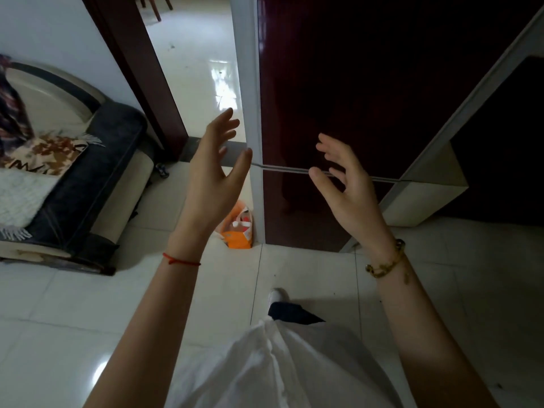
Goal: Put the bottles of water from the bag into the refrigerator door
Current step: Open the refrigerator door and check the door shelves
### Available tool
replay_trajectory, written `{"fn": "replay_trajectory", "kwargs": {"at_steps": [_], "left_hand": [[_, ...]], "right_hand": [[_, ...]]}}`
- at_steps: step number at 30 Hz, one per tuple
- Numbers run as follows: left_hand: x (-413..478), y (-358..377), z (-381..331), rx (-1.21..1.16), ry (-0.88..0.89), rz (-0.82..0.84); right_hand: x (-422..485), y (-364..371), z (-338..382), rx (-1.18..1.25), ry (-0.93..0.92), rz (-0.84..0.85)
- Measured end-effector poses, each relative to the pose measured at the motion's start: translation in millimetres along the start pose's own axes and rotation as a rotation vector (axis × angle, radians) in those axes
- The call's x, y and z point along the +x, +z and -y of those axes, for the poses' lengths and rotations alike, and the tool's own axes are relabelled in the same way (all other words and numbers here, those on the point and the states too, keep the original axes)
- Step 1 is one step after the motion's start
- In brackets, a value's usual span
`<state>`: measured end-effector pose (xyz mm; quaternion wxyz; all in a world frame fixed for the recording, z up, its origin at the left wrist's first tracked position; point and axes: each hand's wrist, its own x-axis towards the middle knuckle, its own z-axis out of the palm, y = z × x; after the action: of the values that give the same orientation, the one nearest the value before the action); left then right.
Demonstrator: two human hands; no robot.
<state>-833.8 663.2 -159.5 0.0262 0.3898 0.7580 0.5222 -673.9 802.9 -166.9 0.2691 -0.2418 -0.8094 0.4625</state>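
Observation:
A dark red refrigerator (353, 83) with white edges stands in front of me, both doors closed, a thin seam between the upper and lower door. On the floor at its left corner sits an orange and white bag (240, 231) with a white bottle cap showing inside. My left hand (216, 169) is raised in the air above the bag, fingers spread and empty. My right hand (344, 184) is held up before the door seam, fingers relaxed, holding nothing.
A dark sofa (88, 184) with a patterned cloth and a white throw stands at the left. A doorway with a dark wooden frame (138, 69) opens behind. A white cabinet (426, 198) adjoins the refrigerator on the right. Glossy white tiles (88, 319) cover the floor.

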Motion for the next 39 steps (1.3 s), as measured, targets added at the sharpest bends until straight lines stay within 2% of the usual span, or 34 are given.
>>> {"fn": "replay_trajectory", "kwargs": {"at_steps": [14,22,26,33,39], "left_hand": [[170.3,44.4,62.4,-0.042,-0.179,-0.031],[248.4,46.5,89.9,-0.168,-0.189,0.114],[262.8,41.8,95.2,-0.219,-0.102,0.153],[265.9,29.7,95.6,-0.221,-0.108,0.282],[224.0,16.5,90.1,-0.239,-0.073,0.331]], "right_hand": [[124.9,29.0,-11.7,-0.114,-0.035,-0.013],[156.9,65.9,0.8,-0.129,0.046,-0.162],[166.5,94.2,11.4,-0.128,0.078,-0.261],[165.0,132.2,24.1,-0.152,0.122,-0.441],[149.8,150.3,33.4,-0.17,0.232,-0.579]]}}
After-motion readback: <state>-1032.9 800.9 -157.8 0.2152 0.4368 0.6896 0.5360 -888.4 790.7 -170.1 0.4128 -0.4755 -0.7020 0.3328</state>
